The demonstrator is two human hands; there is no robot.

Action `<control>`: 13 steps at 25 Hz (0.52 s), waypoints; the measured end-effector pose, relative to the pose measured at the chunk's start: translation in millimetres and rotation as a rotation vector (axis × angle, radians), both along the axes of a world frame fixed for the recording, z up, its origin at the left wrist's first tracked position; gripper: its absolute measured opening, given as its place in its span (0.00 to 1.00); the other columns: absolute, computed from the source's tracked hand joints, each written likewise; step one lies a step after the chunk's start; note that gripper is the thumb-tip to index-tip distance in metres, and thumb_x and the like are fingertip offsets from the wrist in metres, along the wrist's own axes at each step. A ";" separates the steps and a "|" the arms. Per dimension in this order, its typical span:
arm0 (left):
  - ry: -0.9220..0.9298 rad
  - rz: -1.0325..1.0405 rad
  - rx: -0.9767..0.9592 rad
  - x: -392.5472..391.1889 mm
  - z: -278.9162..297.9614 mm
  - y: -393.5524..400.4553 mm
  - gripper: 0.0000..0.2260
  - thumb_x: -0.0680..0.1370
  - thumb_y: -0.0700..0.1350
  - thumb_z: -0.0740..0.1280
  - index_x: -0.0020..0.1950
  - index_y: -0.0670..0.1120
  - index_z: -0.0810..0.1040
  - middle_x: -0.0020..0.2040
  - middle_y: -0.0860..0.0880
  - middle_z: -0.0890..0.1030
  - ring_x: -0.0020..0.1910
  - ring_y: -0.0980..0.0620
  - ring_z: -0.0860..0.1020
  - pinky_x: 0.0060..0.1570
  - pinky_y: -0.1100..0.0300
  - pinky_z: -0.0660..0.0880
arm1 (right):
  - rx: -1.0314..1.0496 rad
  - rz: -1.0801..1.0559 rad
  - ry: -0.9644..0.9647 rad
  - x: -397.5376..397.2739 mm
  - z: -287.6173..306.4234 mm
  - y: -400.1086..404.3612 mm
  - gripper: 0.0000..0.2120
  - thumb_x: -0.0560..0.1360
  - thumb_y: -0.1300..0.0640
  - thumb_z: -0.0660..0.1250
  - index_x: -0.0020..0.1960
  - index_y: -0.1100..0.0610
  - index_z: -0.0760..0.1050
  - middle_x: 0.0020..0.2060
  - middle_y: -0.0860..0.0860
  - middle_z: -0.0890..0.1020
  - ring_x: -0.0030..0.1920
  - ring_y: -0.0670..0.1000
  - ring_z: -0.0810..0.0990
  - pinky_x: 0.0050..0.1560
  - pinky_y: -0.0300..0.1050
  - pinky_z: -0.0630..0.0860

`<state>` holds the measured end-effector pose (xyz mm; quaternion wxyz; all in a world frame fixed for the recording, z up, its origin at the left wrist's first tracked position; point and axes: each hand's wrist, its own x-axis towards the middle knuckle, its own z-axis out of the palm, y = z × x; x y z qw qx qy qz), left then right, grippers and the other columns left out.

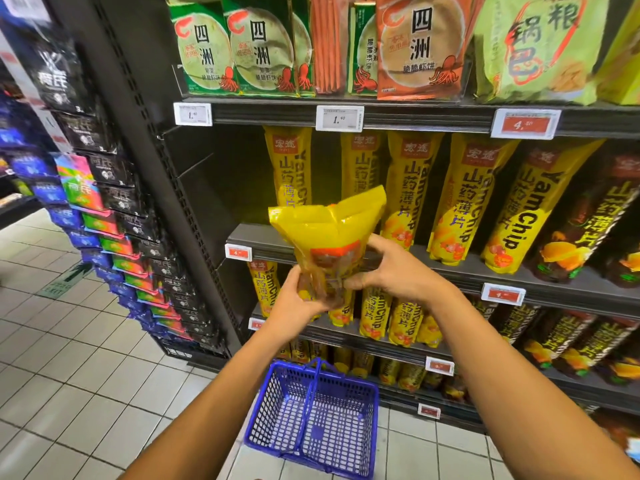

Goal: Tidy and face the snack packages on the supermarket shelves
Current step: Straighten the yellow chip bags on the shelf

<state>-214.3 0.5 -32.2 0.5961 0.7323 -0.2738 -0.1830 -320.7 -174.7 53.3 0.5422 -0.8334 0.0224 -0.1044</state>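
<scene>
Holding one yellow yam chip bag [325,244] in front of the shelving, the person gripped its lower end with both hands: the left hand [294,299] wrapped the base from below, and the right hand [391,268] pinched the side with curled fingers. The bag was off the shelf, tilted, its sealed top flap pointing up toward the middle shelf [433,268].

Judged step: a single package was being readied for placement. An open gap showed at the left end of that shelf, beside the standing row of yam chip bags [460,199]. The next move would call for turning the printed face outward and standing the bag upright in line with its neighbours.

Materials: the bag was glossy plastic film, tall and narrow, creased at the gusseted top, soft enough to crumple under the fingers. Shelves were dark metal with white and red price tags [339,118]. Flat shrimp cracker packs [259,46] stood above. A blue plastic mesh basket [311,420] sat on the pale tiled floor [86,375] below
</scene>
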 end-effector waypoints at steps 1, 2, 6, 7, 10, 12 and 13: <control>-0.029 0.002 -0.026 3.3 4.7 -1.5 0.31 0.66 0.44 0.81 0.64 0.53 0.71 0.55 0.65 0.81 0.56 0.67 0.77 0.51 0.75 0.72 | 0.000 0.019 -0.026 1.5 -2.0 -1.6 0.30 0.65 0.61 0.80 0.64 0.47 0.76 0.60 0.36 0.81 0.63 0.37 0.76 0.63 0.34 0.71; -0.070 0.006 -0.035 7.0 8.7 -2.3 0.29 0.68 0.41 0.80 0.63 0.55 0.71 0.53 0.70 0.80 0.55 0.71 0.76 0.48 0.78 0.71 | 0.009 0.038 -0.054 3.0 -3.9 -1.8 0.30 0.67 0.65 0.79 0.66 0.54 0.75 0.62 0.44 0.81 0.64 0.42 0.77 0.65 0.38 0.73; -0.194 0.009 -0.024 21.7 19.3 -4.0 0.26 0.69 0.41 0.79 0.64 0.51 0.75 0.57 0.61 0.82 0.59 0.61 0.78 0.53 0.69 0.75 | -0.040 0.043 -0.168 6.3 -3.7 3.4 0.31 0.68 0.69 0.77 0.70 0.64 0.72 0.68 0.55 0.77 0.67 0.49 0.76 0.62 0.36 0.74; -0.233 0.014 -0.011 23.7 20.7 -4.7 0.27 0.69 0.41 0.79 0.66 0.48 0.76 0.59 0.56 0.82 0.61 0.56 0.78 0.55 0.65 0.75 | -0.035 0.037 -0.174 6.6 -3.3 3.5 0.31 0.68 0.70 0.77 0.70 0.64 0.73 0.68 0.55 0.76 0.67 0.49 0.76 0.59 0.33 0.74; -0.300 0.022 -0.021 24.3 23.7 -8.6 0.27 0.70 0.41 0.79 0.67 0.44 0.76 0.62 0.50 0.81 0.62 0.53 0.77 0.58 0.62 0.75 | -0.036 0.014 -0.164 7.8 -3.7 2.2 0.33 0.68 0.67 0.78 0.70 0.62 0.73 0.67 0.53 0.78 0.68 0.50 0.75 0.60 0.33 0.73; -0.295 0.021 -0.023 24.0 24.6 -9.7 0.26 0.70 0.40 0.78 0.66 0.44 0.76 0.61 0.49 0.81 0.61 0.51 0.78 0.57 0.61 0.76 | -0.046 0.013 -0.162 8.4 -4.9 0.8 0.33 0.68 0.66 0.79 0.70 0.60 0.73 0.67 0.51 0.78 0.68 0.49 0.75 0.61 0.33 0.72; -0.279 0.020 -0.012 23.8 24.6 -9.2 0.25 0.70 0.41 0.78 0.65 0.46 0.76 0.60 0.51 0.82 0.61 0.52 0.78 0.56 0.64 0.76 | -0.045 0.016 -0.161 8.5 -5.3 0.3 0.33 0.68 0.65 0.79 0.70 0.59 0.73 0.67 0.51 0.78 0.69 0.49 0.75 0.61 0.32 0.72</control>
